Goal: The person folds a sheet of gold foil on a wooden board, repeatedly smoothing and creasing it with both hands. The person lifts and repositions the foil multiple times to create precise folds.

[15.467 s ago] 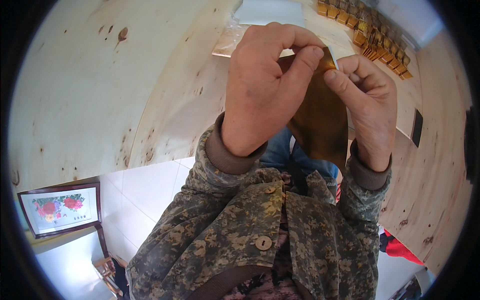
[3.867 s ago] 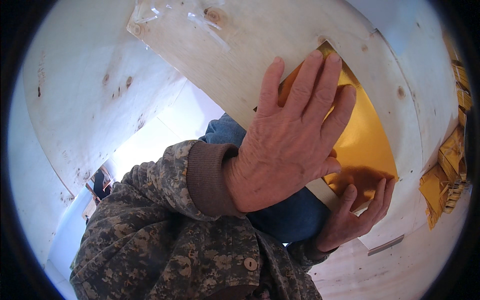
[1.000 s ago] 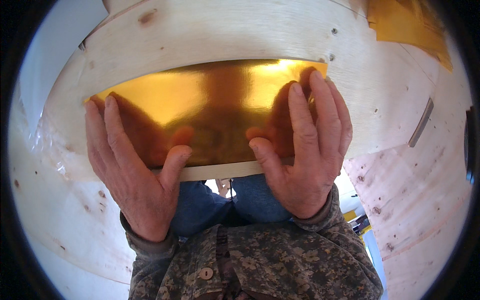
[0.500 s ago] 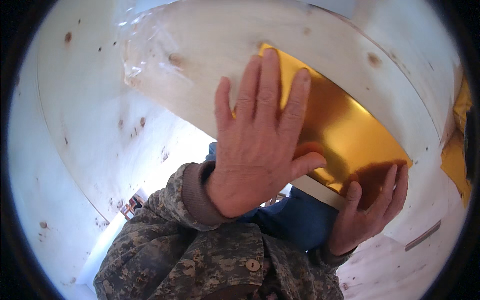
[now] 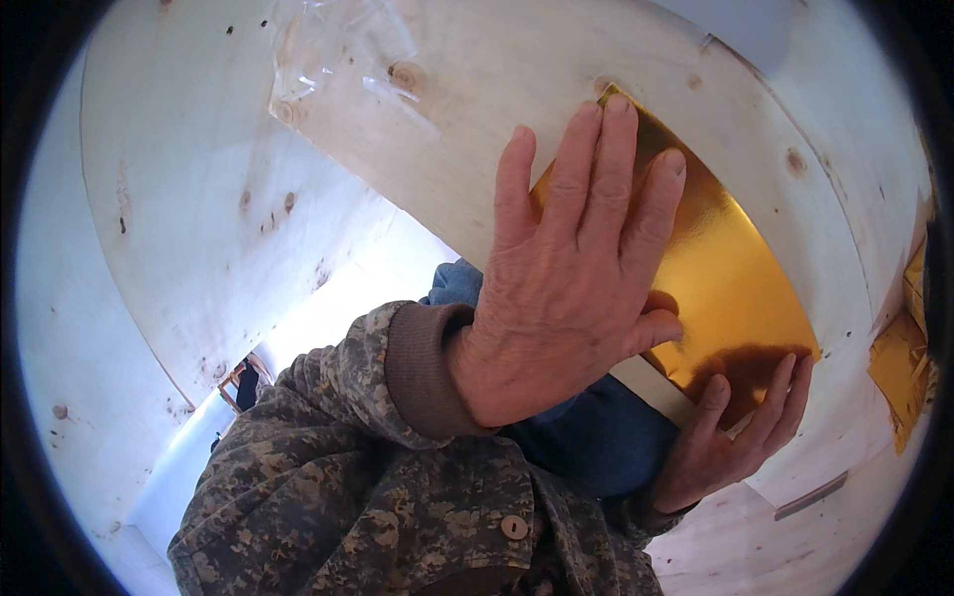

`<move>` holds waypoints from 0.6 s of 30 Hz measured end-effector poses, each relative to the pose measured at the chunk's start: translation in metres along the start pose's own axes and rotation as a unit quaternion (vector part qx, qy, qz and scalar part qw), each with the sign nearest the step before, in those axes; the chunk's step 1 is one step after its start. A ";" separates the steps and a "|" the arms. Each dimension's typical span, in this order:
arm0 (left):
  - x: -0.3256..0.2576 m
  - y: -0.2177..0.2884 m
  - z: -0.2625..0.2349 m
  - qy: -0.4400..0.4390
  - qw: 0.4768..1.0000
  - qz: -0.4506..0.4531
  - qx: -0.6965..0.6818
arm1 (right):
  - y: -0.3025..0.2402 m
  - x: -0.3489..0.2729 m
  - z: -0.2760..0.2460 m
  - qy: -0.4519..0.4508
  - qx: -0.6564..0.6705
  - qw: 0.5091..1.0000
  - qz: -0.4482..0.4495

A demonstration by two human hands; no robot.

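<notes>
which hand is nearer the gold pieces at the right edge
Right: the right hand is at the right end of the gold sheet, left of the gold pieces; the left hand is farther left, over the sheet.

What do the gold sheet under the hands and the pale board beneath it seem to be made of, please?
Gold sheet: probably metallic-coated paper or foil, glossy, since it mirrors the right hand; which, I cannot tell. Pale board: seemingly wood, perhaps plywood, with a plain matte finish, as brown knots show.
</notes>
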State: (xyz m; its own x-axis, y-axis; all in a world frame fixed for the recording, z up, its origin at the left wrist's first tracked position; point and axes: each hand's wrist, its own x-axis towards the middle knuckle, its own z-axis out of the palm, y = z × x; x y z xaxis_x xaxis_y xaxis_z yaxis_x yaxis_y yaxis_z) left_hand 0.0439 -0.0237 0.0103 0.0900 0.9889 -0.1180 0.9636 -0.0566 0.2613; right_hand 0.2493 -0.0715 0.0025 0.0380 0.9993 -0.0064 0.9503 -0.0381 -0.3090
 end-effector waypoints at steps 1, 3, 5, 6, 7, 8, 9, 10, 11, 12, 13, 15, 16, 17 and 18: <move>0.000 0.001 0.000 0.003 1.000 -0.003 0.007 | -0.001 -0.001 0.000 0.001 0.006 1.000 0.007; 0.000 0.003 0.002 0.011 1.000 0.007 0.013 | -0.001 -0.001 0.001 0.009 0.004 1.000 -0.001; 0.000 0.000 0.004 0.023 0.999 0.030 0.012 | 0.001 0.000 0.002 0.016 0.002 1.000 -0.007; 0.000 0.000 0.005 0.029 0.999 0.036 0.002 | 0.001 0.000 0.002 0.017 0.006 1.000 -0.010; 0.000 -0.001 0.007 0.026 0.999 0.040 0.000 | 0.001 0.001 0.002 0.020 0.009 1.000 -0.012; -0.001 -0.002 0.007 0.024 0.999 0.044 0.001 | 0.001 0.000 0.000 0.015 0.020 1.000 -0.006; -0.002 -0.002 0.008 0.029 0.998 0.048 -0.011 | 0.001 0.000 -0.001 0.018 0.030 0.999 -0.007; -0.002 -0.002 0.009 0.047 0.997 0.056 0.007 | 0.002 0.001 -0.002 0.021 0.028 0.999 -0.014; -0.002 -0.003 0.011 0.051 0.997 0.062 0.019 | 0.002 0.001 -0.003 0.023 0.029 0.999 -0.019; -0.002 -0.002 0.013 0.063 0.995 0.069 0.024 | 0.002 0.002 -0.003 0.033 0.021 0.999 -0.028; -0.002 -0.002 0.014 0.064 0.995 0.072 0.036 | 0.003 0.003 -0.004 0.039 0.022 0.998 -0.036; -0.002 -0.002 0.017 0.101 0.991 0.084 0.029 | 0.006 0.003 -0.004 0.052 0.029 0.997 -0.048; -0.001 -0.003 0.018 0.111 0.990 0.086 0.028 | 0.007 0.005 -0.002 0.072 0.031 0.995 -0.068; -0.001 -0.003 0.020 0.121 0.988 0.087 0.027 | 0.008 0.005 -0.001 0.076 0.023 0.994 -0.072; -0.001 -0.004 0.022 0.145 0.985 0.091 0.021 | 0.009 0.005 0.000 0.078 0.016 0.994 -0.072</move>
State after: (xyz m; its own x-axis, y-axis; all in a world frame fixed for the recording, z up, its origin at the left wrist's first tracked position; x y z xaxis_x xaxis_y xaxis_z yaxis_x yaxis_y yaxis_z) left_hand 0.0458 -0.0275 -0.0116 0.1925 0.9590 0.2082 0.9481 -0.2365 0.2125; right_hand 0.2582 -0.0673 -0.0004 -0.0472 0.9812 0.1871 0.9392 0.1074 -0.3262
